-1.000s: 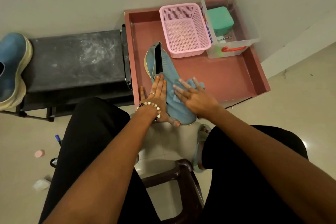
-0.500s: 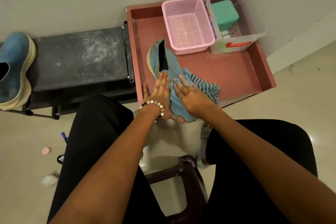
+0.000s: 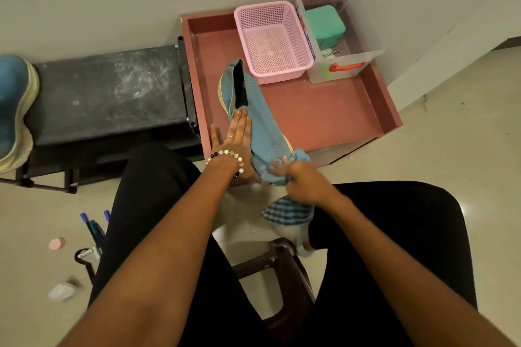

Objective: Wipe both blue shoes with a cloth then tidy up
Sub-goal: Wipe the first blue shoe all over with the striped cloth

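Note:
A light blue knit shoe lies on its side in the red-brown tray, toe toward me and over the tray's front edge. My left hand lies flat on the shoe's left side, fingers straight, holding it down. At the toe, my right hand is closed on a blue striped cloth, which hangs down below the hand over the floor. The other blue shoe stands at the far left on a black bench.
A pink mesh basket and a clear box holding a green case stand at the tray's back. My knees flank a dark stool. Pens and small bits lie on the floor at left.
My right hand slid from the shoe's middle down to its toe and off the tray edge, bunching the cloth, which now hangs below it. My left hand stayed on the shoe.

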{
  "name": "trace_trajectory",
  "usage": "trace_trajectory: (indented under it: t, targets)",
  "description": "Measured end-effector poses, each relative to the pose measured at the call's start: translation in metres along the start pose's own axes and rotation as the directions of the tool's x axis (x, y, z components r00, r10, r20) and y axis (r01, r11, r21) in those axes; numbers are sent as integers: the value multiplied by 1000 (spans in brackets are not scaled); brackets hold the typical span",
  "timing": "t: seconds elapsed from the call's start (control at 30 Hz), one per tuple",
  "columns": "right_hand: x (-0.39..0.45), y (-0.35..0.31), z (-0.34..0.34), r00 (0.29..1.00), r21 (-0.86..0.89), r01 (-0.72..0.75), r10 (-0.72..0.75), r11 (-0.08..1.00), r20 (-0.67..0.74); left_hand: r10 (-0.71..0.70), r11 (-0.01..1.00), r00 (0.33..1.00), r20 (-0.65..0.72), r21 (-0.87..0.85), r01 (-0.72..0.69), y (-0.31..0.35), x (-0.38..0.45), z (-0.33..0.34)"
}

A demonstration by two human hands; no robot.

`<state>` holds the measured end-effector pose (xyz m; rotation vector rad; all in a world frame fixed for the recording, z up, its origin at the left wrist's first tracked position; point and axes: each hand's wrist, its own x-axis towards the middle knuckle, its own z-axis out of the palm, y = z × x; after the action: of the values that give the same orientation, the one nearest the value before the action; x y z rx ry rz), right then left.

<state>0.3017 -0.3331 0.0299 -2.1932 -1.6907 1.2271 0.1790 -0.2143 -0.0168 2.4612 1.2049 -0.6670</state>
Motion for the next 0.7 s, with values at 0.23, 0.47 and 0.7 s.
trace_trajectory:
  t: [0.23,0.47,0.7]
  targets:
    - [61,-13,-62,763,132,-83,148,988,-629,26,1000,999,20,-15,-26,-3,1,1]
    - [62,10,18,964,-470,47,-164,881,-211,21,1000,999,37,-4,-21,-1,4,0]
    - [-3,3,13,979,-193,86,-119,977,-167,11,1000,1000,23,-20,-10,1,0,-3]
